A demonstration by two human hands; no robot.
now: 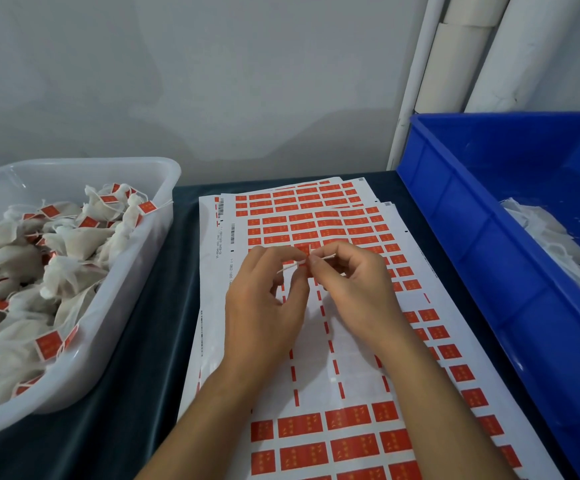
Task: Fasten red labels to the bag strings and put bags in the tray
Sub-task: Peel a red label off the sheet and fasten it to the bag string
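Observation:
Both hands meet over the middle of the label sheets [316,216]. My left hand [264,306] and my right hand [354,289] pinch a thin white bag string [288,267] that runs between their fingertips. A red label [304,250] stands folded at the string where the fingertips meet. The bag on that string is hidden under my hands. The clear plastic tray [136,258] at the left holds several white bags [67,271] with red labels on their strings.
A blue bin [489,237] at the right holds unlabelled white bags [551,244]. The sheets lie on a dark cloth-covered table [150,358]; the nearest sheet has rows peeled off. White rolls [454,64] lean against the wall behind the bin.

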